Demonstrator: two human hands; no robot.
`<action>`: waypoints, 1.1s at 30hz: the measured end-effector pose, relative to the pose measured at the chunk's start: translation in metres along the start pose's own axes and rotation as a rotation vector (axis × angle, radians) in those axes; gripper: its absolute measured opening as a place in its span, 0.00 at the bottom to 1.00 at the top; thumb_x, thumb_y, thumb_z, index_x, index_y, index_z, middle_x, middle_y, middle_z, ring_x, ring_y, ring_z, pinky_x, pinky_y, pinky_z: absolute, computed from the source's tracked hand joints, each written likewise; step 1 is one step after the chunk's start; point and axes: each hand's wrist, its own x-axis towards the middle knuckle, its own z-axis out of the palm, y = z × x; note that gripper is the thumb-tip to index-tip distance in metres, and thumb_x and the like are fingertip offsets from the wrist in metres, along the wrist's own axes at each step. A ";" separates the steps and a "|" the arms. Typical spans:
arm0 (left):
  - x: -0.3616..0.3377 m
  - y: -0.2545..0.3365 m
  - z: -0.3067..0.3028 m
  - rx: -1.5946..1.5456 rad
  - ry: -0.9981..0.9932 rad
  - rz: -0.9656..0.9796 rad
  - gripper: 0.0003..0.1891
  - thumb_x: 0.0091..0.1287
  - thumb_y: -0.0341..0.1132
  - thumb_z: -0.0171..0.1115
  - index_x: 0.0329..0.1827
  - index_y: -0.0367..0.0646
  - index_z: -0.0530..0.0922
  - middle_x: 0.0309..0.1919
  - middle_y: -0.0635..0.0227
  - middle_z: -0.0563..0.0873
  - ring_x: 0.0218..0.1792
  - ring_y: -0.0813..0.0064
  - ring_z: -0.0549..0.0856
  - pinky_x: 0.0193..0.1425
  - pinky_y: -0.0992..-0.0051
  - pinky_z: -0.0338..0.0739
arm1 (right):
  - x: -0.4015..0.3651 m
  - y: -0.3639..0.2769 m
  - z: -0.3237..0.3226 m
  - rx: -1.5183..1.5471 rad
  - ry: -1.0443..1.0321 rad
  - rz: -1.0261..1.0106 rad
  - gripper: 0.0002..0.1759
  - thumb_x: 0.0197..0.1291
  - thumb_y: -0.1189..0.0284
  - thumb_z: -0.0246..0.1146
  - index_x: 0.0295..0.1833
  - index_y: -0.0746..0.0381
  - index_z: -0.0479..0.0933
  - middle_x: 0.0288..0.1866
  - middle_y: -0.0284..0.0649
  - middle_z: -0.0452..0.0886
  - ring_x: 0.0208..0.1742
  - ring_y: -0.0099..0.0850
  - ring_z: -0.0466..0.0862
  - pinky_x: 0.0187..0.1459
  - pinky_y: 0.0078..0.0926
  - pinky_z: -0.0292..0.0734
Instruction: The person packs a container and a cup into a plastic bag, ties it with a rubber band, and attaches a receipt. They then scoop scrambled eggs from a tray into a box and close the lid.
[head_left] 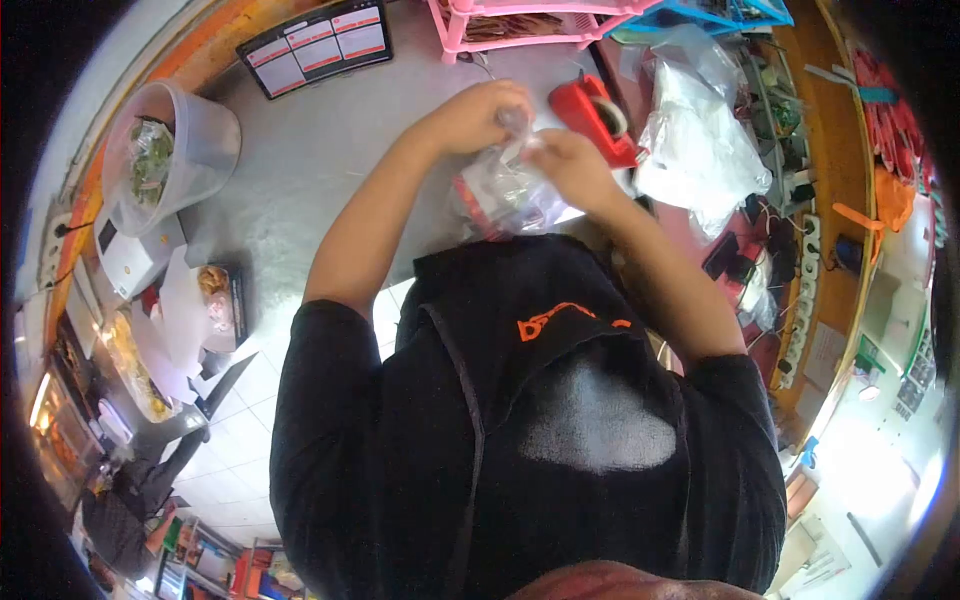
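Note:
A clear plastic bag (512, 192) with something red and white inside rests at the counter's near edge, against the dark apron. My left hand (482, 115) has its fingers closed round the gathered top of the bag. Just right of it, my right hand (572, 165) pinches at the bag's neck, partly blurred. A red tape dispenser (598, 118) stands close beyond my right hand. White plastic bags (700, 140) lie in a pile further right.
On the grey counter (290, 170) a tablet (318, 48) stands at the back left. A clear tub (205, 140) holds a bag of greens. Pink rack (540, 40) and blue basket (700, 14) are at the back. A person (115, 520) is at lower left.

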 end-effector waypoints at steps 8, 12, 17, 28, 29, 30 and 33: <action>-0.028 -0.021 0.017 -0.445 0.567 -0.034 0.23 0.57 0.28 0.68 0.58 0.41 0.77 0.60 0.62 0.78 0.63 0.70 0.75 0.68 0.68 0.66 | -0.036 -0.026 -0.024 0.455 0.201 0.073 0.10 0.67 0.69 0.57 0.39 0.65 0.78 0.23 0.26 0.69 0.26 0.16 0.65 0.30 0.16 0.58; -0.083 -0.033 0.048 -0.721 0.823 -0.290 0.23 0.68 0.45 0.58 0.60 0.40 0.73 0.59 0.60 0.79 0.63 0.69 0.75 0.69 0.66 0.64 | -0.085 -0.081 -0.055 0.632 0.295 0.020 0.11 0.66 0.70 0.55 0.42 0.67 0.77 0.23 0.31 0.71 0.27 0.19 0.67 0.33 0.17 0.59; -0.084 0.037 0.131 -1.411 0.316 -0.386 0.36 0.70 0.63 0.47 0.65 0.39 0.68 0.61 0.60 0.76 0.63 0.67 0.74 0.69 0.67 0.65 | -0.177 -0.129 -0.127 0.478 0.501 -0.398 0.13 0.66 0.69 0.54 0.44 0.69 0.77 0.21 0.33 0.71 0.29 0.21 0.72 0.36 0.18 0.65; 0.097 0.210 0.108 -0.755 0.491 0.434 0.52 0.53 0.73 0.60 0.70 0.41 0.60 0.65 0.61 0.72 0.66 0.63 0.70 0.68 0.62 0.64 | -0.336 -0.131 -0.284 0.358 0.587 -0.692 0.16 0.68 0.68 0.49 0.46 0.70 0.75 0.21 0.27 0.60 0.34 0.25 0.72 0.49 0.25 0.66; 0.109 0.247 0.098 -0.596 0.611 0.536 0.57 0.46 0.75 0.64 0.71 0.42 0.60 0.65 0.62 0.71 0.66 0.62 0.71 0.68 0.62 0.64 | -0.357 -0.126 -0.295 0.396 0.437 -0.660 0.14 0.66 0.68 0.51 0.43 0.69 0.74 0.21 0.25 0.59 0.28 0.22 0.68 0.41 0.18 0.66; 0.124 0.277 0.099 -0.585 0.586 0.583 0.57 0.46 0.75 0.64 0.71 0.42 0.60 0.65 0.62 0.71 0.66 0.62 0.71 0.68 0.62 0.64 | -0.377 -0.124 -0.303 0.378 0.470 -0.696 0.14 0.66 0.68 0.51 0.43 0.69 0.74 0.21 0.25 0.59 0.28 0.22 0.68 0.41 0.18 0.66; 0.151 0.360 0.129 -0.183 0.390 0.659 0.64 0.33 0.65 0.78 0.73 0.43 0.56 0.67 0.60 0.70 0.67 0.62 0.70 0.70 0.62 0.61 | -0.427 -0.110 -0.319 0.339 0.528 -0.573 0.06 0.64 0.74 0.53 0.42 0.65 0.71 0.24 0.31 0.68 0.24 0.20 0.64 0.28 0.13 0.62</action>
